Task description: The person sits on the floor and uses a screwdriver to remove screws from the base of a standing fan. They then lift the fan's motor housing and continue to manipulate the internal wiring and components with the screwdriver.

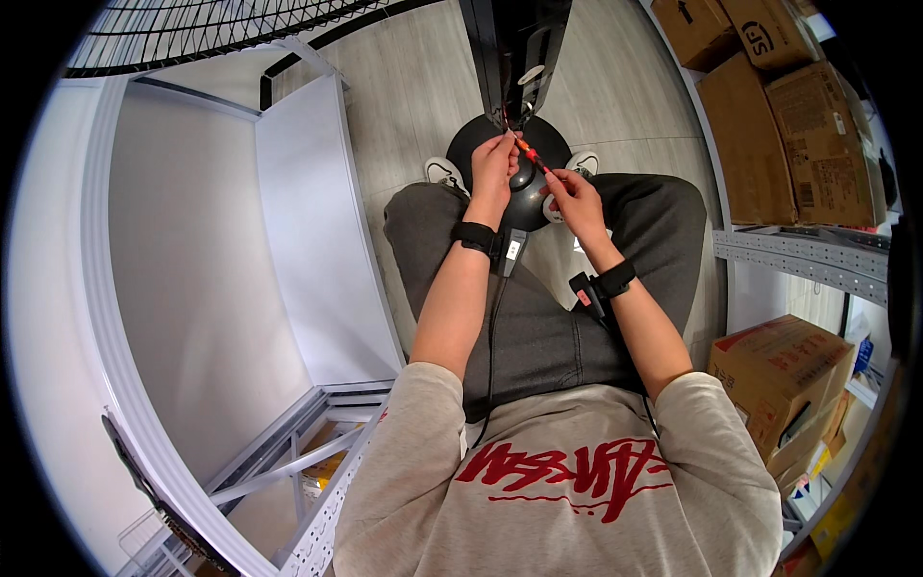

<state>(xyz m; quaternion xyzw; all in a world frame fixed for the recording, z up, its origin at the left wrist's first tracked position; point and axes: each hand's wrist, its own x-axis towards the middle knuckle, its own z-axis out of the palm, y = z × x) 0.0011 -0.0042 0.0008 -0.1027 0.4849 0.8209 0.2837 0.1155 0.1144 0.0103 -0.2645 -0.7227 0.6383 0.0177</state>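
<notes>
Our right hand (577, 200) grips a red tool (534, 158) pointing up-left by our pinched left hand (492, 165), beyond our red-lettered shirt (471, 534).

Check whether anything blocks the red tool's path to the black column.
Only the left hand, at the red tool's far end beside the black column. Nothing else clearly visible stands between; finer detail there is too small to tell.
</notes>
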